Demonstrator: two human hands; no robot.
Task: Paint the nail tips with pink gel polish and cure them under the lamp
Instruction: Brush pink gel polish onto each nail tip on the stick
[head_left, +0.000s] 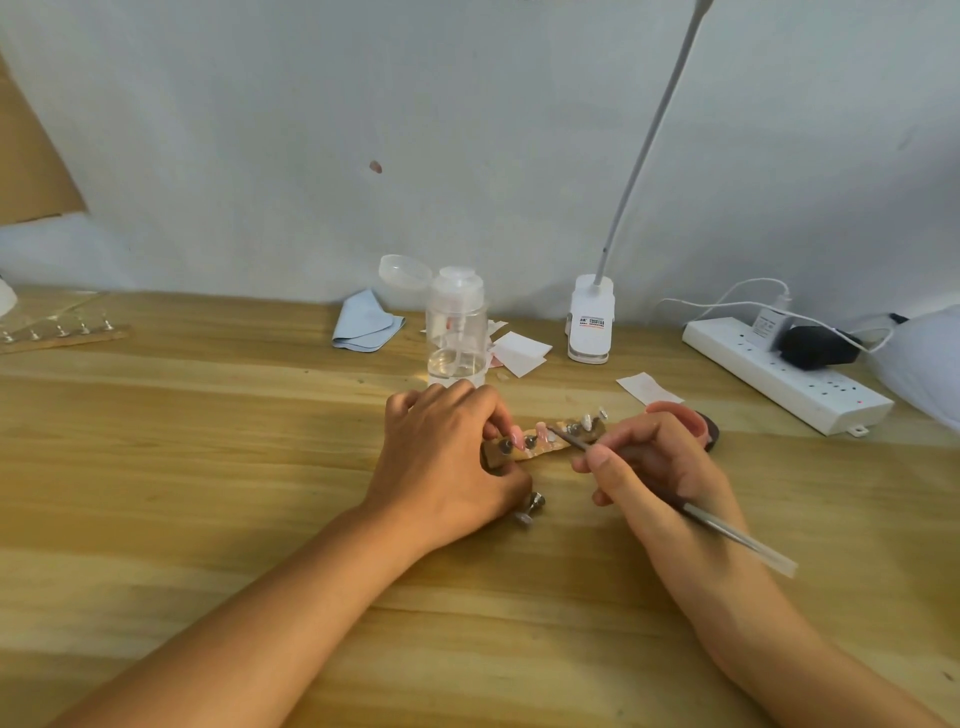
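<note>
Lamp (590, 325) clip base is carrying a small label w/ red and black print, too small to read. Adapter plugged into the power strip (789, 376) is showing a grey label, also unreadable.

Strip (540, 448) is lying on the tabletop (208, 467) at centre, between both hands, just in front of the pump bottle (456, 327). Nail tips (517, 435) are standing on small grey studs along it: two toward the left end are looking pink and glossy, those at the right end are looking pale/unpainted.

Left hand (447, 457) is resting on the tabletop, fingers curled and pinching the strip's left end. Right hand (660, 467) is holding the brush (727, 532) pen-style, thumb and fingers pinched round the dark front part, clear handle sticking out past the wrist. Brush tip is sitting at the strip's middle, right by the second pink tip; can't tell if touching.

A dark pot (710, 428) is peeking out behind the right hand. Two loose studs (531, 509) are lying just beside the left hand. Cloth (363, 322) and paper squares (519, 353) are lying either side of the bottle, near the wall.
</note>
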